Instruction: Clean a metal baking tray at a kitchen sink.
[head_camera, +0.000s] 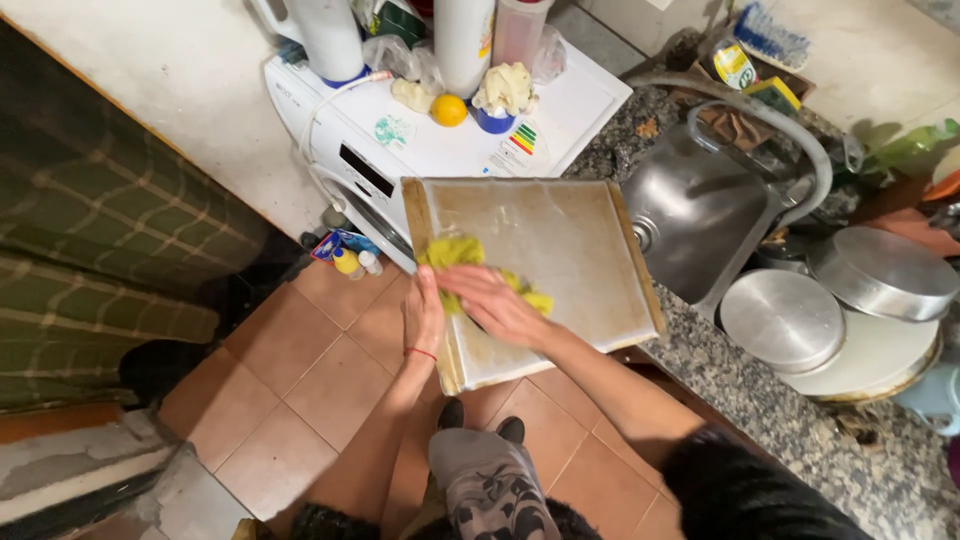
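Underfoot, terracotta floor tiles (300, 400); along the right side, a speckled stone counter (770, 400) with a steel sink (700, 215) let into it. At the counter's left end, a white washing machine (400, 140), its top crowded along the back edge with white bottles (330, 35) and, near the middle, a lemon (449, 110). Bridging the machine's front right corner and the counter's near edge, a large pale board (580, 250) with wooden side rails, wet and smeared, its near left corner jutting out over the floor. On the counter right of the sink, a flat round metal lid (782, 320) and, just beyond, an upturned round metal pan (885, 272). On the board near its left rail, a yellow-green cloth (455, 252), bunched. Pressed flat on that cloth, the right hand (495, 305), fingers spread open. Clamped on the board's left rail, the left hand (423, 315), thumb seemingly on top, though the underside grip stays hidden; a red string at the wrist.
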